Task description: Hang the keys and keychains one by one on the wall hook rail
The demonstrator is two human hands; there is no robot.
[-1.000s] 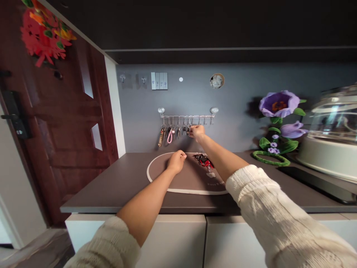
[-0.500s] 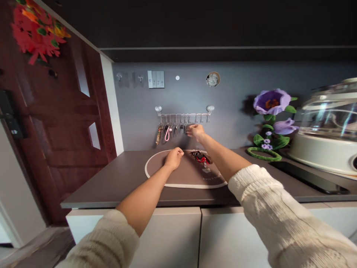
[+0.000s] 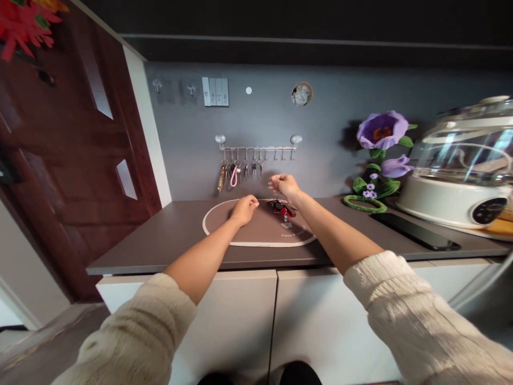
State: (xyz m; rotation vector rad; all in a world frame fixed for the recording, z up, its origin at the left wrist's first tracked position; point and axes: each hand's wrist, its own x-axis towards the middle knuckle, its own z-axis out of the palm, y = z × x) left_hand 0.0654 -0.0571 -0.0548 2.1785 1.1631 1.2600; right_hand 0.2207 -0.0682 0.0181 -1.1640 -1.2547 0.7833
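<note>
Since a second ago, the right hand [image 3: 284, 184] has been drawn away from the hook rail [image 3: 258, 149], and the rightmost ring of keys [image 3: 262, 168], at which its fingers were then placed, is left hanging, up and to the left of it. From left to right, five hung clusters are counted along the rail: one brown lettered strap [image 3: 221, 178] with keys, one pink loop [image 3: 232, 176] with keys, then three smaller bunches, the last being that ring. Below them, the left hand [image 3: 243, 209] is held over one oval mat [image 3: 224, 219], its fingers loosely curled; whether anything is gripped inside cannot be told. Between the hands, one heap of keys [image 3: 282, 207] with red pieces is laid on the mat, just beside the left fingertips and below the right hand; its separate keys are too small to be counted. The right fingers are bent and partly parted, and nothing is seen gripped by them. Farther right, one purple flower ornament [image 3: 381, 131] with two large blooms is stood on the counter [image 3: 144, 235], followed by one black phone [image 3: 417, 231] and one clear-domed appliance [image 3: 444, 200].
</note>
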